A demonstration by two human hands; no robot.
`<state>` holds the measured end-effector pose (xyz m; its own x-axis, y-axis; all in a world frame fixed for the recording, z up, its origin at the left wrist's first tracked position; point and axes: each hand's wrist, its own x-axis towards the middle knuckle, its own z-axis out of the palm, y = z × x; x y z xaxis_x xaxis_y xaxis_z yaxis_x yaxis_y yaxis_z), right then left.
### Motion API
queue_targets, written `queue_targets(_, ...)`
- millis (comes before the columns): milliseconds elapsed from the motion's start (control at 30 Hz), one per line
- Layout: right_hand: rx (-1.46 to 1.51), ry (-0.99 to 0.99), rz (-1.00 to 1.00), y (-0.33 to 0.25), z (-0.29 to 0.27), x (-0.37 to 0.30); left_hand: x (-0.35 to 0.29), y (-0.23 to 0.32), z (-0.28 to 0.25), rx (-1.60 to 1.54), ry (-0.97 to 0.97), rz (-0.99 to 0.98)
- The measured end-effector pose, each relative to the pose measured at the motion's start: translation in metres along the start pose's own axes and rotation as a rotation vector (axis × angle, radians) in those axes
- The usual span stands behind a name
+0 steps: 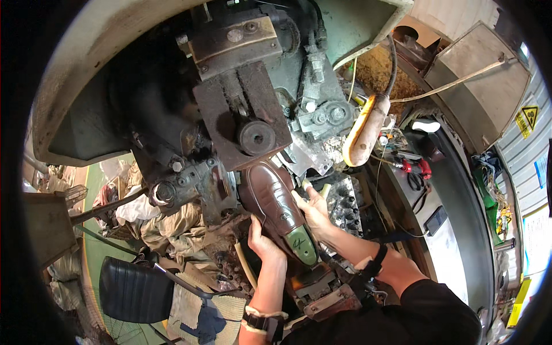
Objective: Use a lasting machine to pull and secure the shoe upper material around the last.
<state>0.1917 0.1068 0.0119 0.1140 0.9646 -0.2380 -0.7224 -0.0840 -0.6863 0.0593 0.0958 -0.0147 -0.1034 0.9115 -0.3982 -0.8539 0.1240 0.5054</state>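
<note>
Beneath the heavy dark steel block (221, 112) of a grimy metal machine, just below the block's round black disc (257, 138), a glossy dark-brown leather shoe (273, 195) is lying with its far end close to the metal, while a green shoe last (300, 244) is protruding from its near end, toward the wearer. Judging by this, the work is standing partway: the brown leather is already covering much of the last and the shoe is occupying a place at the machine, but the last is not yet coming out, and whether the block is pressing on the leather I cannot tell. The bare left hand (266, 246) is grasping the shoe's left side, its fingers partly disappearing beneath, its forearm slanting up from the lower edge. The bare right hand (314, 214) is appearing to grip the opposite side, the thumb lying against the leather and one finger pointing forward beside it; the remaining fingers are hiding. The right forearm is angling in from the lower right, a black strap (378, 260) circling it.
</note>
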Motion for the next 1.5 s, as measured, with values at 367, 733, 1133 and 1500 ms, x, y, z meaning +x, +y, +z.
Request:
queue_targets(367,-0.150,0.018,0.132,-0.025,-0.026,-0.006,0.001,0.033,-0.032,0.382,0.137,0.185)
queue_targets(733,-0.404,0.481,0.161,-0.095,-0.209,-0.085,-0.061,0.020,-0.410,0.979,0.685,-0.106)
queue_targets(1133,-0.979,0.545,0.324,-0.035,-0.349,-0.073,-0.083,0.056,-0.188,1.641,0.128,0.945)
queue_targets(1500,-0.685,0.683,0.257,-0.012,-0.349,-0.099,-0.013,-0.041,-0.197,1.014,-0.352,-0.244)
